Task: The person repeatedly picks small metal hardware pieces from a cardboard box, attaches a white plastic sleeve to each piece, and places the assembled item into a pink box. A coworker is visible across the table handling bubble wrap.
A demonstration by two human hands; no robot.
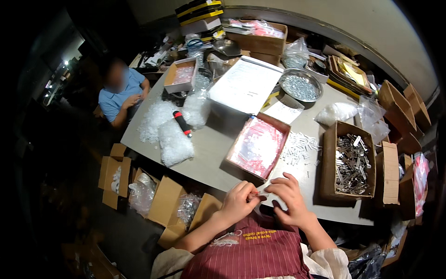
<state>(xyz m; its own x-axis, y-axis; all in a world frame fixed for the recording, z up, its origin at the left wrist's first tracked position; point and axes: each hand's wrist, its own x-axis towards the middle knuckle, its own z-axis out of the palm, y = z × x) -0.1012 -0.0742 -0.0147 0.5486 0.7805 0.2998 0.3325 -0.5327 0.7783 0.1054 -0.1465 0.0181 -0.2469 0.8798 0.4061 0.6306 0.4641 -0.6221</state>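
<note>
Both hands meet at the near table edge, in front of my apron. My left hand (238,202) is closed in a pinch on a small clear plastic bag (262,192) with some red on it. My right hand (289,201) is at the bag's other side, fingers spread and thumb apart from the fingertips, which reach the bag. Just beyond the hands stands an open carton (230,157) full of flat clear bags with red print (260,145). Small white strip-like pieces (299,148) lie scattered to its right. Farther right, a brown box (328,162) holds many metal clips (355,162).
Clear bags of plastic pieces (175,144) and a red-and-black handled tool (182,123) lie at the left. Written papers (246,83) and a metal bowl (319,86) stand farther back. Open cartons (168,204) sit below the left edge. A co-worker (118,95) sits far left.
</note>
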